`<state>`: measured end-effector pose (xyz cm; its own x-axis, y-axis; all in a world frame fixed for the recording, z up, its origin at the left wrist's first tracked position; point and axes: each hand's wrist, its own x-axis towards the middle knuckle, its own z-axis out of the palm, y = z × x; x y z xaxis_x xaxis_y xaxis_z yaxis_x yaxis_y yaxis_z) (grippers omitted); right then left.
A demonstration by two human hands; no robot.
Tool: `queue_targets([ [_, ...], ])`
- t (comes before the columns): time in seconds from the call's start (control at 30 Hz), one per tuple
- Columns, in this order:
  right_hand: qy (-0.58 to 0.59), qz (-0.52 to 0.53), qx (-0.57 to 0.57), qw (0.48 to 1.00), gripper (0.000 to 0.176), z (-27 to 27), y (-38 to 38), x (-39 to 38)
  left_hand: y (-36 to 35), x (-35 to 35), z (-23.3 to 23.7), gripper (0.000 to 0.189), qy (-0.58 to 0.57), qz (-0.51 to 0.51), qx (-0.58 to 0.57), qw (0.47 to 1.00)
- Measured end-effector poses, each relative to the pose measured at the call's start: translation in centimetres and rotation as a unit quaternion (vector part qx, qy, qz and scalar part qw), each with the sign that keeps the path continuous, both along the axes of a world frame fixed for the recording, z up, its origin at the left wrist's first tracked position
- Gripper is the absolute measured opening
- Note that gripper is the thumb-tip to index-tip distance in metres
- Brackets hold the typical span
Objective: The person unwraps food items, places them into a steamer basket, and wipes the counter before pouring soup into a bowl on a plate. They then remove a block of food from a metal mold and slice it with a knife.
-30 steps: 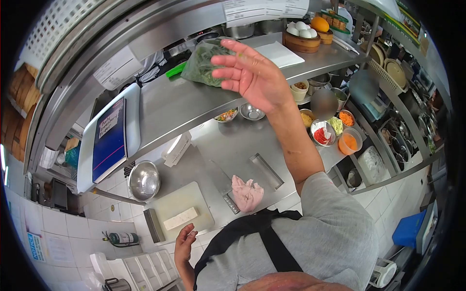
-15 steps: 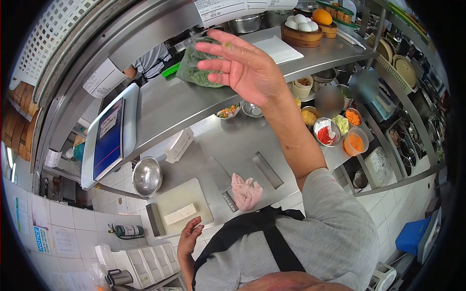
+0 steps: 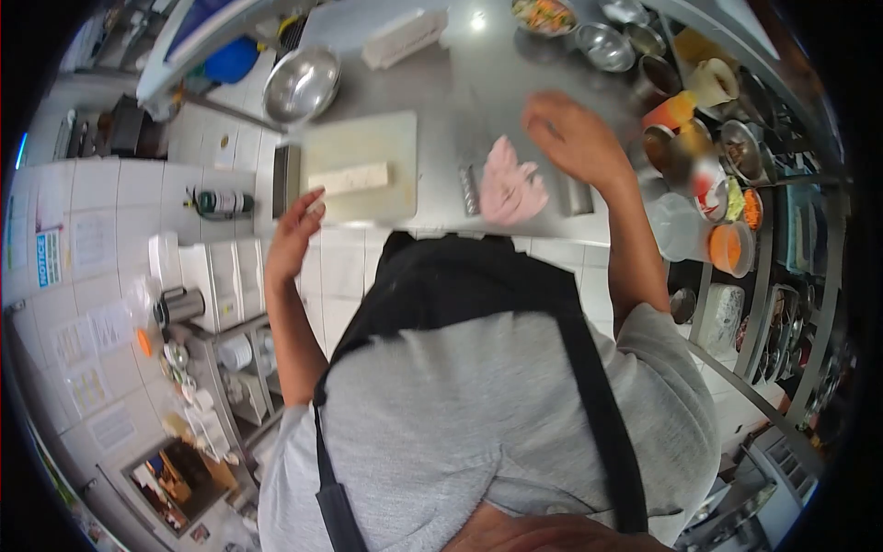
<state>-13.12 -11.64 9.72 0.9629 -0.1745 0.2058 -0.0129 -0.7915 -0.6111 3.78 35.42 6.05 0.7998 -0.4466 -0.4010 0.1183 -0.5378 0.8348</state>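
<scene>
My left hand [image 3: 296,225] is at the counter's front edge, by the near left corner of a pale cutting board [image 3: 402,170]. Its fingers are loosely bent and apart, with nothing seen in them. Across the board lies a white rectangular block [image 3: 354,178], close to my fingertips. My right hand [image 3: 572,138] hovers over the steel counter, slightly blurred, its fingers loosely curved and no object visible in it. Just left of it rests a crumpled pink cloth [image 3: 511,189]. Beside the cloth is a knife's patterned metal handle [image 3: 470,190]; its blade is hard to make out.
A steel bowl [image 3: 302,85] stands behind the board, with a white carton [image 3: 405,39] farther back. Toward the right are a bowl of chopped vegetables [image 3: 544,14], an empty-looking steel bowl [image 3: 605,46] and a tub of orange food [image 3: 729,248]. A narrow metal piece [image 3: 578,196] lies below my right wrist.
My right hand has come down from the upper shelf, near the bag of greens, to above the counter. My left hand is nearer the board. The view has tilted down.
</scene>
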Motion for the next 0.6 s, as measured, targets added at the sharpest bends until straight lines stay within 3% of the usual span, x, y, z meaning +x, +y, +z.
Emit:
queue_targets([
  [0.03,0.197,0.008,-0.011,0.98,0.019,-1.2,1.5,-0.9,1.2,0.3,0.1,0.06,0.011,0.008,0.007,1.0],
  [0.07,0.38,0.011,-0.029,0.924,0.024,-2.0,2.7,-1.6,2.1,1.1,0.3,0.059,0.01,0.027,-0.003,1.0],
  [0.1,0.382,0.01,-0.03,0.924,0.024,-3.9,3.7,-3.0,2.9,1.8,0.3,0.058,0.007,0.042,-0.016,0.999],
  [0.17,0.246,-0.007,0.027,0.969,0.029,-9.6,6.5,-5.1,5.0,4.4,-0.5,0.059,0.018,0.031,-0.008,0.999],
  [0.2,0.25,-0.019,0.031,0.968,0.029,-11.0,8.5,-4.8,6.2,5.7,-0.9,0.059,0.032,0.021,0.006,0.999],
  [0.27,0.122,-0.077,-0.02,0.989,0.035,-12.9,11.5,-2.8,6.9,8.4,-2.4,0.06,0.02,-0.021,0.001,1.0],
  [0.3,0.193,-0.103,-0.011,0.976,0.042,-13.6,12.7,-1.1,7.1,9.4,-3.3,0.061,0.004,-0.045,-0.005,0.999],
  [0.43,0.18,-0.189,-0.07,0.963,0.049,-17.7,17.7,4.6,7.4,14.6,-8.0,0.068,-0.045,-0.135,0.021,0.99],
  [0.5,0.242,-0.263,-0.15,0.922,0.052,-20.7,18.4,6.9,6.7,16.7,-9.7,0.077,-0.199,-0.252,0.066,0.945],
  [0.6,0.275,-0.317,-0.11,0.901,0.05,-21.9,18.1,9.2,5.1,17.8,-11.8,0.083,-0.21,-0.324,0.072,0.919],
])
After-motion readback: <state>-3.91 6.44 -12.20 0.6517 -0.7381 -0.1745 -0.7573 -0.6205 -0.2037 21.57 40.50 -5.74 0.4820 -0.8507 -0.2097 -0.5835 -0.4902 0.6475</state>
